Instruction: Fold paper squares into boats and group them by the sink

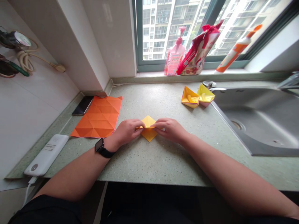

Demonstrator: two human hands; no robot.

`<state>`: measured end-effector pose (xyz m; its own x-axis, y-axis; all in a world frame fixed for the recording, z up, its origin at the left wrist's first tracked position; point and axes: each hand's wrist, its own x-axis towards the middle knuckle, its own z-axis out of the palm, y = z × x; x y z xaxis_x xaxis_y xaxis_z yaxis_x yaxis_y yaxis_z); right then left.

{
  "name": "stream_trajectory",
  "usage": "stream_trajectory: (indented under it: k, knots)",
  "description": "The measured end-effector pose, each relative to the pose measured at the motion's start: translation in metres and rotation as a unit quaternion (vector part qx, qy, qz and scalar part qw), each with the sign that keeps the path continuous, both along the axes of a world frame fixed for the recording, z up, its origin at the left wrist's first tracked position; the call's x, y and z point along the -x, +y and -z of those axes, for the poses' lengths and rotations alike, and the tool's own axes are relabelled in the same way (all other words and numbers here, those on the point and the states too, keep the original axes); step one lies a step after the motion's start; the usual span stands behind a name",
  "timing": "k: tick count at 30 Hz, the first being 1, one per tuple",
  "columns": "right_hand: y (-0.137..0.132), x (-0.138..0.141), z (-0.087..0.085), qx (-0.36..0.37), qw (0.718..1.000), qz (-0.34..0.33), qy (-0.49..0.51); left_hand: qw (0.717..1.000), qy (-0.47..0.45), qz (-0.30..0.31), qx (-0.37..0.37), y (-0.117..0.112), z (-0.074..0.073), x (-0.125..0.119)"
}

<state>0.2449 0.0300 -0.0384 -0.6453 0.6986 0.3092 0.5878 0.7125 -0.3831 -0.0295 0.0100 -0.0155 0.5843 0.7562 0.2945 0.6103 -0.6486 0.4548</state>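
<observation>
A small yellow folded paper (149, 134) lies diamond-shaped on the speckled countertop (158, 168), with a raised fold across its middle. My left hand (128, 131) pinches the left end of that fold between thumb and fingers. At the right end, my right hand (171, 129) pinches the same paper. The fingers partly cover its left and right corners. To the left lies a creased orange paper sheet (98, 116). Beyond my right hand, by the sink, stand two folded paper boats, one orange-yellow (190, 98) and one yellow (205, 95), touching each other.
A phone (83, 105) sits partly under the orange sheet's edge. Nearer is a white power bank (46, 155) with a cable. At right is a metal sink (261, 124). A pink pump bottle (174, 59), a red bag (198, 53) and an orange-white bottle (235, 51) stand on the windowsill.
</observation>
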Motion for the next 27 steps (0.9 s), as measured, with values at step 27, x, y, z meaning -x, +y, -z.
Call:
stream_trajectory:
  k: [27]
  knots:
    - [0.006,0.006,0.006,0.03,0.995,0.093,-0.002,0.994,0.048,-0.1,0.006,0.011,0.017,-0.013]
